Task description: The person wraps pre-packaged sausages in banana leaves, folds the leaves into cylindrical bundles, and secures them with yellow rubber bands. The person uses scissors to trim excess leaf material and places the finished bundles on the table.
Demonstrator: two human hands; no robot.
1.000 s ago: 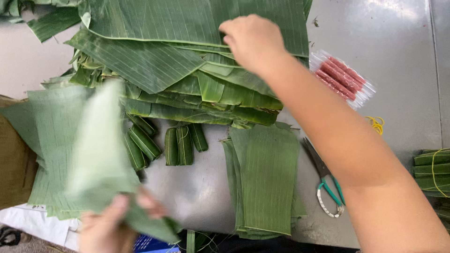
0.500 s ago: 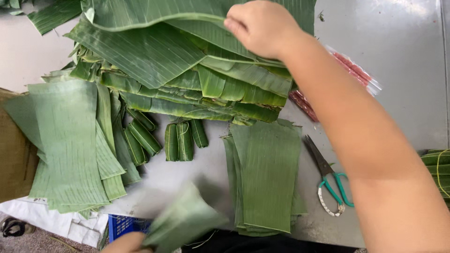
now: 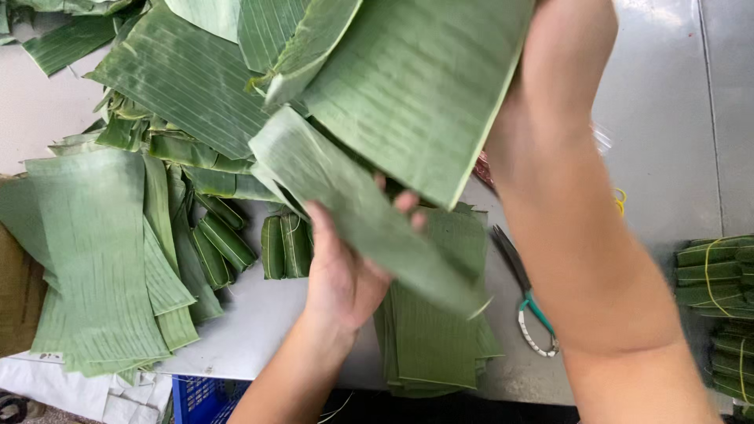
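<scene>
Our left hand (image 3: 345, 271) pinches a banana-leaf strip (image 3: 357, 208) running lengthwise toward the surface's near-right edge; our right hand is hidden behind the broad leaf (image 3: 416, 86), its grip unclear.

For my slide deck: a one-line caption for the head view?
Left hand holds a banana leaf strip above cut leaf stacks and scissors.
</scene>
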